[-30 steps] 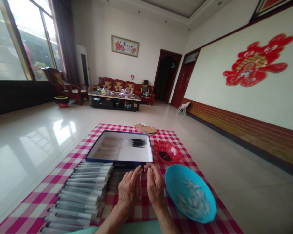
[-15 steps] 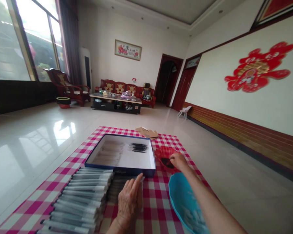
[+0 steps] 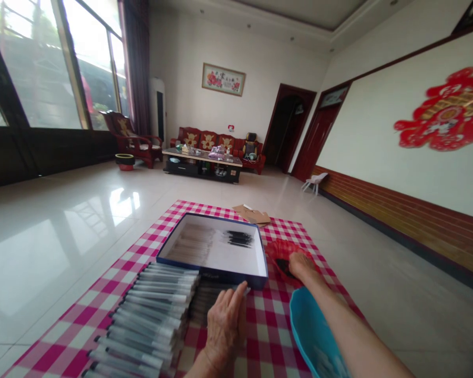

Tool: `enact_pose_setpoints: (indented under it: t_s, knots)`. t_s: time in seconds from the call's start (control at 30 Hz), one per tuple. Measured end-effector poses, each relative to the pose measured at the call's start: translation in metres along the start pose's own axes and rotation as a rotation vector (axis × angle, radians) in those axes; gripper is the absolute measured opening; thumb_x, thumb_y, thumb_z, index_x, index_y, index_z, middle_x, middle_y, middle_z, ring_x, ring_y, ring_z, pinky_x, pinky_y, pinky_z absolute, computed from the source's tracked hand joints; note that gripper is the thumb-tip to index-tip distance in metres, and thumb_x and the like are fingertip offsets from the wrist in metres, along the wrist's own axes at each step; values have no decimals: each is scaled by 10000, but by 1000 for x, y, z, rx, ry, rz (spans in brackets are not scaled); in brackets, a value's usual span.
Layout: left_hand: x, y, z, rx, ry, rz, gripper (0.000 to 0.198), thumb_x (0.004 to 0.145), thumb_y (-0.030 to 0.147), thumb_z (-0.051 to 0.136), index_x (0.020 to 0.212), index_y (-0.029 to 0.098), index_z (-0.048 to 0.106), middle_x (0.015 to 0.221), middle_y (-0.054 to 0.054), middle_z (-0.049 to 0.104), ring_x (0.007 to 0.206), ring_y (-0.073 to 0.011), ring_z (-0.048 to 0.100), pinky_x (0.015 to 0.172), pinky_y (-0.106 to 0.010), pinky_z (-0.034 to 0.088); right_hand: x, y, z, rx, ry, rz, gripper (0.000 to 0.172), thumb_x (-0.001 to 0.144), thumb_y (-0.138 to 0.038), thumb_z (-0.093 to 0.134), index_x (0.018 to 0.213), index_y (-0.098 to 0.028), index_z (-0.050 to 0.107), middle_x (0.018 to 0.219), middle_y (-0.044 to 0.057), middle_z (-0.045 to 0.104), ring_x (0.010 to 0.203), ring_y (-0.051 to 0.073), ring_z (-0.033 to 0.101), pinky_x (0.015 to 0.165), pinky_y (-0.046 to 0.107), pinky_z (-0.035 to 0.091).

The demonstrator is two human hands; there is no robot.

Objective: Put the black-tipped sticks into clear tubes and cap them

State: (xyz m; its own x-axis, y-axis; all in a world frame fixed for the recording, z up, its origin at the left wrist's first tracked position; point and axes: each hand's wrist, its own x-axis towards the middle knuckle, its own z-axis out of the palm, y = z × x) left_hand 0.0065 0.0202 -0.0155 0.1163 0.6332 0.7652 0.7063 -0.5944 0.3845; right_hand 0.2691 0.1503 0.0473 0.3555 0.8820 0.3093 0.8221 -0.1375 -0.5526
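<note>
My left hand (image 3: pixel 225 321) is low over the checked cloth, its fingers closed and index finger pointing forward. A pale tip shows by that fingertip; what the fingers hold is hidden. Beside it on the left lie dark, see-through pen barrels (image 3: pixel 203 302), partly covered by the hand. Further left is a long row of clear pens with dark ends (image 3: pixel 153 310). My right hand (image 3: pixel 302 266) reaches into a red scalloped bowl (image 3: pixel 278 249), fingers bent together at small dark pieces (image 3: pixel 284 266). Whatever it grips there cannot be made out.
A shallow blue-rimmed box (image 3: pixel 220 268) holds clear tubes and black pieces. Under my right forearm stands a blue bowl (image 3: pixel 305 320) with pale pieces. Flattened cardboard (image 3: pixel 254 214) lies at the far edge of the checked tablecloth (image 3: pixel 140 244). A coffee table (image 3: pixel 203 167) stands beyond.
The view has swung left, so everything sits further right in it. My right hand is lower in the red bowl, its fingers now more hidden. My left hand keeps its place beside the barrels.
</note>
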Motion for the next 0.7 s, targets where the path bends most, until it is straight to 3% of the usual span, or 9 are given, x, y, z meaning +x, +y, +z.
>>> enact_pose_setpoints:
  t_s: [0.13,0.3,0.43,0.53,0.7]
  knots:
    - [0,1,-1,-18,-5,5,379,904,123,355,1252,152,503,820,-65,615,724,-184,548,657,-282,437,-27,-30,-14,289,-126,10,76,735,-229,682,715,-159,663,726,60,673,755,198,642,665,293,494]
    - [0,2,-2,-33,-14,-1,391,908,120,333,1265,146,490,826,-68,618,723,-188,542,650,-291,444,-101,-65,-16,701,-203,30,356,768,-447,584,969,-162,655,804,57,703,715,187,663,592,287,520]
    - [0,6,-2,-47,-16,14,382,910,130,342,1260,153,493,826,-68,621,730,-184,555,665,-284,454,-155,-75,-3,1185,-237,211,350,645,-408,749,912,-192,685,803,36,708,708,177,656,582,268,520]
    - [0,8,-3,-61,-18,41,381,906,129,340,1251,150,501,814,-73,624,726,-183,563,669,-283,463,-175,-73,10,1244,-196,280,334,634,-386,770,907,-208,697,870,33,715,747,186,660,595,270,532]
    - [-1,12,-4,-71,-39,46,383,902,128,340,1241,154,516,807,-72,623,728,-185,562,653,-278,465,-182,-67,20,1217,-200,275,349,670,-395,747,954,-198,696,981,54,712,780,196,668,655,300,543]
